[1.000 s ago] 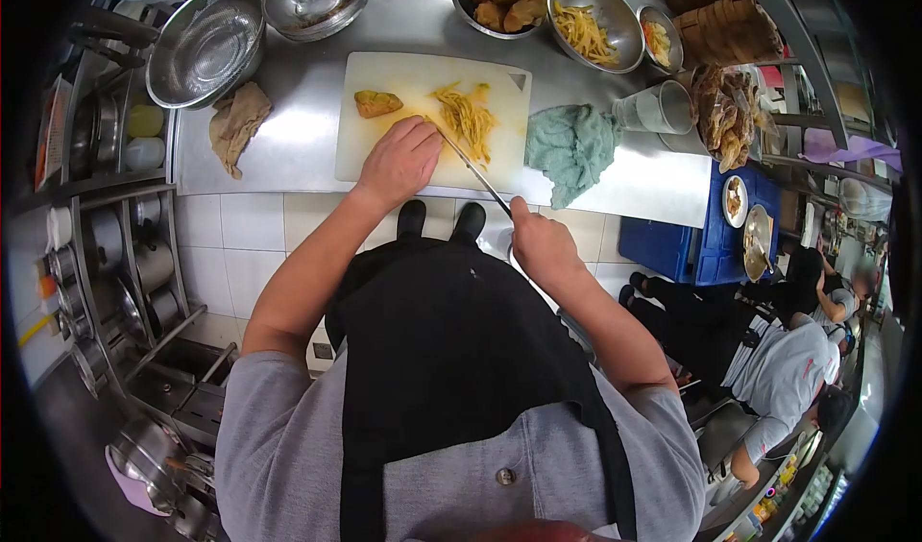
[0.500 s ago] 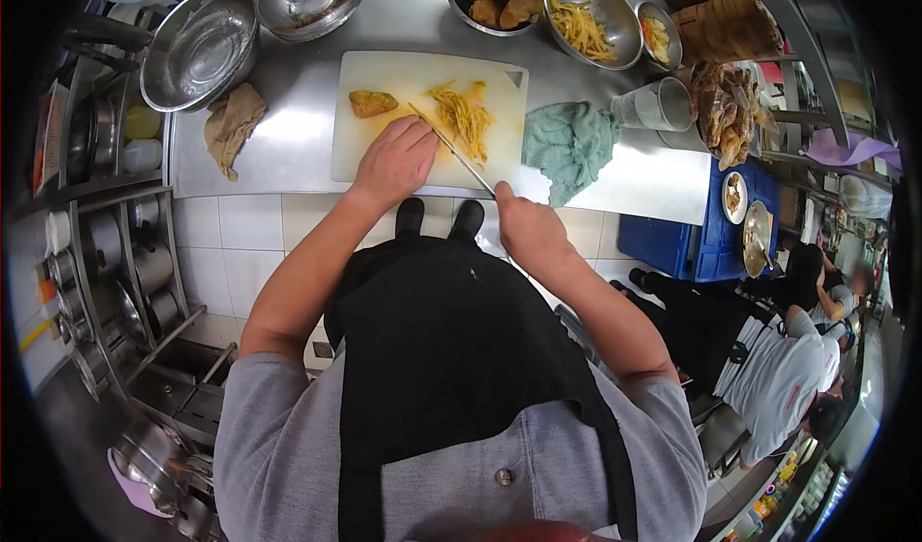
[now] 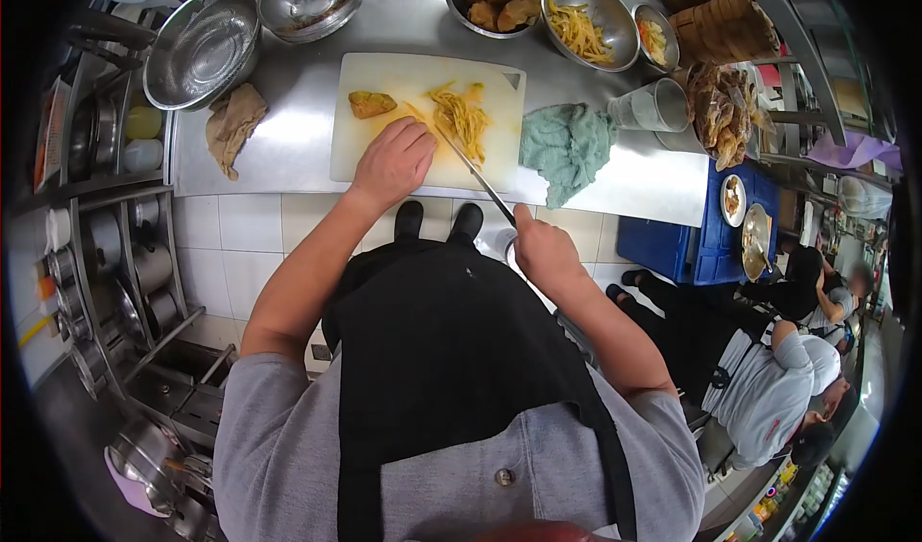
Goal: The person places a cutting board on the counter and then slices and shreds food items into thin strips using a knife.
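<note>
On the white cutting board (image 3: 365, 163), my left hand (image 3: 396, 161) presses down with curled fingers on a yellow vegetable piece, mostly hidden beneath them; a bit of yellow shows by the fingertips. My right hand (image 3: 549, 251) is closed round the handle of a knife (image 3: 471, 165). The blade slants up and left over the board, its tip between my left hand and a pile of yellow vegetable strips (image 3: 461, 122). A larger yellow-brown vegetable chunk (image 3: 373, 104) lies at the board's upper left.
Beside the board lie a green cloth (image 3: 570, 148) and a brown cloth (image 3: 234, 129). Behind stand bowls of vegetable chunks (image 3: 495, 0) and strips (image 3: 581, 33), and a mesh strainer (image 3: 204, 48). Right of the counter are a blue crate (image 3: 658, 244) and people, one in a white shirt (image 3: 768, 388).
My right hand has drawn the knife back, down and to the right, so its tip has left my left fingertips. My left hand stays almost in place. The person in white has shifted.
</note>
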